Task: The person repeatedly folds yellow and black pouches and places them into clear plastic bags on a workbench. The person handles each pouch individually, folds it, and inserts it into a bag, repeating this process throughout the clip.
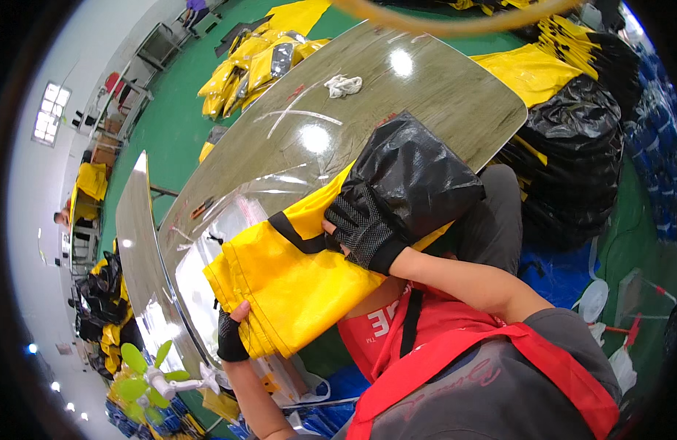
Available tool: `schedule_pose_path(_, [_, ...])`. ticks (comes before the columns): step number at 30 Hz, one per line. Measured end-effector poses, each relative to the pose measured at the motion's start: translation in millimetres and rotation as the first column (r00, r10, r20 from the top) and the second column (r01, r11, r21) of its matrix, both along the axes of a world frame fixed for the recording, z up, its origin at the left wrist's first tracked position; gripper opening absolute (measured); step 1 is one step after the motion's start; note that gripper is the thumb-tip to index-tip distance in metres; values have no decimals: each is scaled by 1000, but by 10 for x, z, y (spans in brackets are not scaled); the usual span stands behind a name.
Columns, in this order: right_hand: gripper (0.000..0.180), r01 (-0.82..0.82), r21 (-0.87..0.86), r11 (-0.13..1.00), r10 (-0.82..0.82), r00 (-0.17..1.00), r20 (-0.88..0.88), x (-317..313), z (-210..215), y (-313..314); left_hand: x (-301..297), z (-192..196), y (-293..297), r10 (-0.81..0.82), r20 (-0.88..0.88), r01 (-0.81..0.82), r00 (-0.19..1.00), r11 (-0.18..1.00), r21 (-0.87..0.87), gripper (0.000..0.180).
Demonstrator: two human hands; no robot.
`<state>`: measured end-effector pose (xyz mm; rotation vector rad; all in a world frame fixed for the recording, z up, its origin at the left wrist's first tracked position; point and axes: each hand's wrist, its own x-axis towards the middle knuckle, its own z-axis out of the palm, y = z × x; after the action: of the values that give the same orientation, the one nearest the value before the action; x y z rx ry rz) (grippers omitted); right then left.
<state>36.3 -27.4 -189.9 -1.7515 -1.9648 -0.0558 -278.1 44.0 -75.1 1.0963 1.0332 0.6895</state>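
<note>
A folded yellow and black coated fabric piece [294, 293] lies across my lap and the near edge of the table. Its yellow part carries a black band, and the glossy black part [419, 172] spreads over the table on the right. My left hand [233, 334], in a dark fingerless glove, grips the lower left corner of the yellow part; its thumb is on top and the other fingers are hidden behind. My right hand [364, 227], in a dotted black glove, is closed on the fabric where yellow meets black, its fingertips bent.
The wood-patterned table [456, 95] holds a bundle of white string [344, 86], clear plastic bags [239, 213] and an orange-handled cutter [202, 208]. Packed yellow bundles [254, 62] lie on the green floor beyond. Black fabric [573, 161] is heaped at right; a green-bladed fan [154, 378] stands lower left.
</note>
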Motion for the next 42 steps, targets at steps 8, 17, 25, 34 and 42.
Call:
schedule_pose_path(8, [44, -130, -171, 977, 119, 990, -70, 100, 50, -440, 3323, -544, -489, -138, 222, 44, 965, 923, 382, 79])
schedule_pose_path(17, [47, 32, -167, 986, -142, 691, -708, 211, -831, -1040, 3903, -652, -211, -132, -729, 693, 671, -236, 681, 55])
schedule_pose_path(25, [65, 153, 190, 970, -94, 953, -288, 1484, 944, -1070, 3986, -802, -38, -260, -772, 740, 581, -226, 633, 55])
schedule_pose_path(34, [76, -78, -35, 996, 75, 995, -71, 1914, 224, -963, 3799, -1016, 704, -444, -711, 759, 546, -99, 644, 57])
schedule_pose_path(42, [28, -61, 56, 997, 65, 995, -79, 2554, 383, -1249, 3284, -769, 452, -716, 508, 869, 479, 468, -160, 70])
